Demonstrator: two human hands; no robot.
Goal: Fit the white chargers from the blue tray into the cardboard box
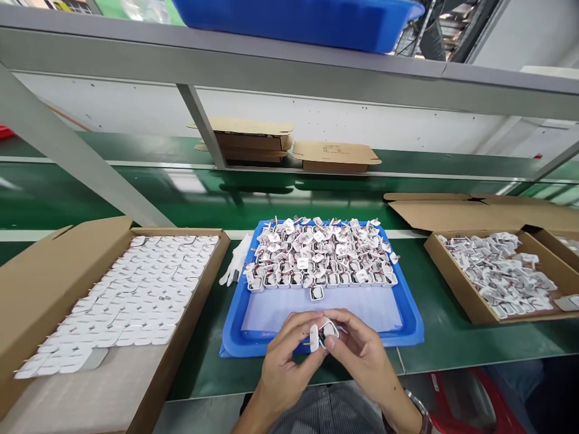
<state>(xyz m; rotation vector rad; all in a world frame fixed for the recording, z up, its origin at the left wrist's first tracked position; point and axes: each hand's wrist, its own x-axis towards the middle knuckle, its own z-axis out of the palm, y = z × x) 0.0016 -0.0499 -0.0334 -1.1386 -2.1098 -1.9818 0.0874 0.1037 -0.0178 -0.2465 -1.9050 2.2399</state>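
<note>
Over the front edge of the blue tray [412, 328], both hands hold one small white plastic case [331, 329] with dark parts and wires inside. My left hand [286, 357] pinches its flat white cover piece [313, 339], which stands on edge at the case's left side. My right hand [364, 355] grips the case body from the right, its thumb on the near side. In the tray, rows of similar white cases [316, 256] with wires and loose covers fill the far part. A single case [317, 293] sits in front of those rows on a white sheet [280, 310].
On the left stands an open carton [199, 313] with rows of flat white pieces [140, 289]. At right another carton [452, 283] contains a pile of white parts [502, 274]. A white glove [237, 262] lies beside the tray. Overhead runs a grey shelf beam [289, 66] bearing a blue bin [294, 21].
</note>
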